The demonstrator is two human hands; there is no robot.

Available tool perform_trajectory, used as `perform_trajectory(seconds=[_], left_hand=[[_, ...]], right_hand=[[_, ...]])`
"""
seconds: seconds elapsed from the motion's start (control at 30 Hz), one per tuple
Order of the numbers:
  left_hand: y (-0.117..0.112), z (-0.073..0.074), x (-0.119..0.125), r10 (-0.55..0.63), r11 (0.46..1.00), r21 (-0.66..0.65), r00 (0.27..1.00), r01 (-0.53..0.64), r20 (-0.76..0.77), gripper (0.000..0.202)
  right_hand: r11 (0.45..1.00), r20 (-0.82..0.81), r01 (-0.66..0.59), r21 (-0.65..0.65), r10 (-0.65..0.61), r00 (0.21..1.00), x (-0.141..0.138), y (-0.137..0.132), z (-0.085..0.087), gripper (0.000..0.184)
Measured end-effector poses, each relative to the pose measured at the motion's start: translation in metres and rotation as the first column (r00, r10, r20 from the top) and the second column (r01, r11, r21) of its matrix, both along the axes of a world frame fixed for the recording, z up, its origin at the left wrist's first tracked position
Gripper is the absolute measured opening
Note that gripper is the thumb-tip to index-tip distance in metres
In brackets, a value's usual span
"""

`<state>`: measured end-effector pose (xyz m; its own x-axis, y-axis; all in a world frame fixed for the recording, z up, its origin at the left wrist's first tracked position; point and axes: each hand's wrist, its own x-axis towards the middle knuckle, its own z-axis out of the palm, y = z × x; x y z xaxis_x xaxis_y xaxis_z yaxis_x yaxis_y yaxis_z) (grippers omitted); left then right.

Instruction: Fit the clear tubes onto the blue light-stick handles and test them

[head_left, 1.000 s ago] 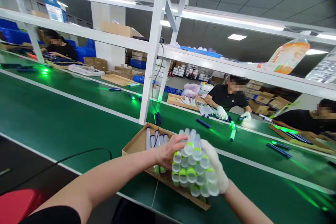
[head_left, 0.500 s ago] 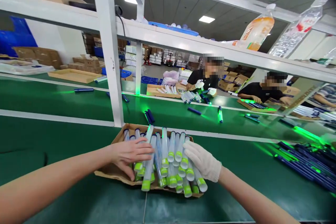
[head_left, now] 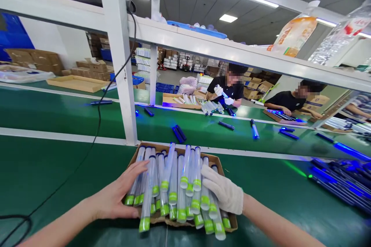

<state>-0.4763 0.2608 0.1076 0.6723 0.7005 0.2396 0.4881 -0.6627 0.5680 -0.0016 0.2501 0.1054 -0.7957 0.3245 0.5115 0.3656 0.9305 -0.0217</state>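
Note:
Many clear plastic tubes (head_left: 173, 179) with lime-green bands and dark blue caps lie piled in a shallow cardboard tray (head_left: 216, 159). My bare left hand (head_left: 123, 193) is at the tray's left side, thumb and fingers apart, with fingertips against the leftmost tubes. One tube (head_left: 147, 197) slants across the others just right of its thumb and sticks out past the tray's near edge. Over the right end of the pile, my right hand (head_left: 224, 189) in a white glove rests with its fingers stretched out along the tubes.
A white post (head_left: 117, 58) rises behind the tray, and a black cable (head_left: 98, 123) hangs at left. Dark pens (head_left: 342, 177) glowing blue are heaped at right; others lie along the green belt (head_left: 199, 123). Two co-workers (head_left: 224, 88) sit across. Bottles (head_left: 298, 32) stand on the shelf.
My left hand has moved left, off the middle of the pile, and the tubes now spread to the tray's left end. The pens' glow has turned mostly from green to blue.

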Motion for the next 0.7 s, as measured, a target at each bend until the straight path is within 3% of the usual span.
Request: perform_trajectory(seconds=[0.2, 0.33, 0.43, 0.5, 0.57, 0.63, 0.7], left_hand=[[-0.019, 0.003, 0.052, 0.034, 0.982, 0.187, 0.993, -0.012, -0.113, 0.100], [-0.048, 0.020, 0.100, 0.270, 0.934, 0.243, 0.963, -0.263, 0.007, 0.074], [-0.052, 0.046, 0.154, 0.491, 0.865, 0.104, 0.871, -0.491, 0.035, 0.048], [-0.035, 0.062, 0.190, 0.641, 0.766, -0.011, 0.765, -0.643, -0.054, 0.042], [-0.007, 0.071, 0.215, 0.727, 0.663, -0.059, 0.661, -0.746, -0.184, 0.038], [0.023, 0.070, 0.227, 0.758, 0.602, -0.077, 0.599, -0.795, -0.258, 0.032], [0.044, 0.063, 0.225, 0.770, 0.574, -0.118, 0.583, -0.811, -0.259, 0.025]], right_hand=[[0.989, 0.122, 0.072, -0.131, -0.057, 0.991, 0.049, -0.010, 0.012, 0.076], [0.955, 0.086, 0.202, -0.215, -0.188, 0.978, 0.066, -0.021, 0.016, 0.070], [0.945, 0.080, 0.208, -0.251, -0.193, 0.978, 0.079, -0.017, 0.027, 0.048], [0.938, 0.090, 0.236, -0.254, -0.221, 0.971, 0.086, 0.004, 0.039, 0.027], [0.908, 0.104, 0.328, -0.261, -0.312, 0.945, 0.084, 0.044, 0.052, 0.017], [0.846, 0.142, 0.443, -0.298, -0.419, 0.897, 0.068, 0.095, 0.061, 0.013], [0.751, 0.222, 0.553, -0.360, -0.507, 0.833, 0.040, 0.148, 0.063, 0.014]])
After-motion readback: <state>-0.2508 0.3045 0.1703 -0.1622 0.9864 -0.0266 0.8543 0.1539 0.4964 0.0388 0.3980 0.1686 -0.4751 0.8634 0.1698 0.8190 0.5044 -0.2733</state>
